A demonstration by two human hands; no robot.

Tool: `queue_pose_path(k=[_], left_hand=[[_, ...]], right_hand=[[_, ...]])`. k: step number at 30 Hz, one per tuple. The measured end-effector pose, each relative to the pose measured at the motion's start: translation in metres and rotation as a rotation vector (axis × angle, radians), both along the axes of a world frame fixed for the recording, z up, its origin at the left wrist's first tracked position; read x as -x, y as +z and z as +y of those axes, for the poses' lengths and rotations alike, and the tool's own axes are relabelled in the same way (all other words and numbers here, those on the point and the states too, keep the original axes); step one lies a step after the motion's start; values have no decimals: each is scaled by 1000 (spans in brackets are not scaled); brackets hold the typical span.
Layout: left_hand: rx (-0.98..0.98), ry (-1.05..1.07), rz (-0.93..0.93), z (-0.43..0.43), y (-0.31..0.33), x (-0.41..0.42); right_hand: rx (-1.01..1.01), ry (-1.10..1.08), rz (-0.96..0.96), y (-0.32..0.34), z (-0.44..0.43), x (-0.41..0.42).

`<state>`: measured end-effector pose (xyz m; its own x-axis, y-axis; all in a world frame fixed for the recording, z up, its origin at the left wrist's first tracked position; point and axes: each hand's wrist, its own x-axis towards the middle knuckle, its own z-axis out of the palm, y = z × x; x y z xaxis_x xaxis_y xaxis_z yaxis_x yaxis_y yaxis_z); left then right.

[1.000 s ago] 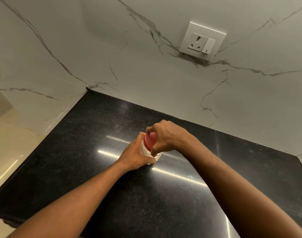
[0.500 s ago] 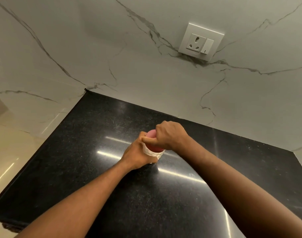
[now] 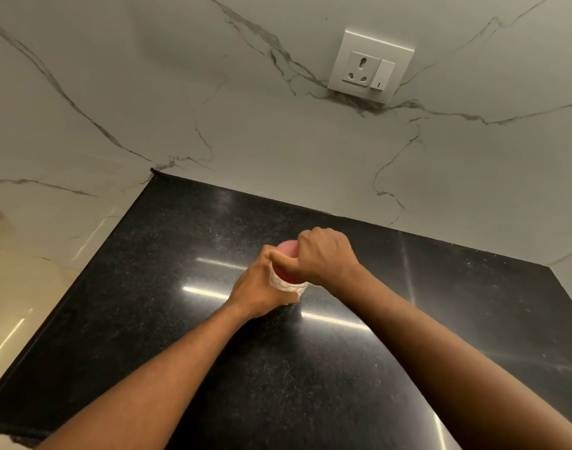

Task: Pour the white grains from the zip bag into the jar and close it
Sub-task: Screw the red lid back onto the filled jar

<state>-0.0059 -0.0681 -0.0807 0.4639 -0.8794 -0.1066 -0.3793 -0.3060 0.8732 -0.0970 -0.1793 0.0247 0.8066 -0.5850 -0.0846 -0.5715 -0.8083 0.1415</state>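
Observation:
A small clear jar (image 3: pixel 289 286) with a patterned wall stands on the black counter (image 3: pixel 167 287), white grains showing through its side. A red lid (image 3: pixel 286 249) sits on top of it. My left hand (image 3: pixel 262 289) wraps around the jar's body from the left. My right hand (image 3: pixel 323 254) grips the red lid from above and the right, thumb across its front. Most of the jar is hidden by both hands. No zip bag is in view.
A white marble wall rises behind the counter, with a socket and switch plate (image 3: pixel 370 70) at upper right. The counter's left edge (image 3: pixel 67 306) drops to a cream floor.
My right hand has turned on the lid, its thumb swinging across the front. The left hand stays on the jar. The view has shifted slightly.

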Motion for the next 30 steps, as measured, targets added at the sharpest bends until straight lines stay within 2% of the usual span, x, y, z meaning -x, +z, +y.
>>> queue_pose_path(k=[2,3,5,7,9,11,14,16,18,19,22,23,27,30], left_hand=[[-2,5,19,2,1,0],[-4,-1,25,3,2,-1],[-10,-13,22,2,3,-2],[-13,-25,12,2,4,-2],[-13,-18,3,3,4,-1],[-24,-6,-9,3,3,-1],[-46,-2,-35,2,3,0],[-53,5,-50,2,2,1],[-53,12,-46,3,2,2],[-51,8,-47,3,2,2],[-32,-22,-63,3,5,1],[-24,-16,-58,3,4,1],[-35,11,-48,4,2,1],[-53,33,-53,3,1,1]], right_hand=[[7,-86,-58,-5,-6,3],[-64,-95,-98,-6,-12,8],[-363,28,-96,-2,-22,17],[-575,200,22,2,-25,20],[-508,247,66,-1,-21,19],[-356,244,9,-7,-18,18],[-91,115,-39,-11,-11,17],[7,12,-53,-14,-3,13],[9,-34,-66,-19,-2,14],[-51,-6,-70,-19,-4,16],[-461,194,24,-5,-12,21],[-505,253,53,0,-13,22],[-273,265,31,5,-10,17],[-24,103,-38,4,-1,4]])
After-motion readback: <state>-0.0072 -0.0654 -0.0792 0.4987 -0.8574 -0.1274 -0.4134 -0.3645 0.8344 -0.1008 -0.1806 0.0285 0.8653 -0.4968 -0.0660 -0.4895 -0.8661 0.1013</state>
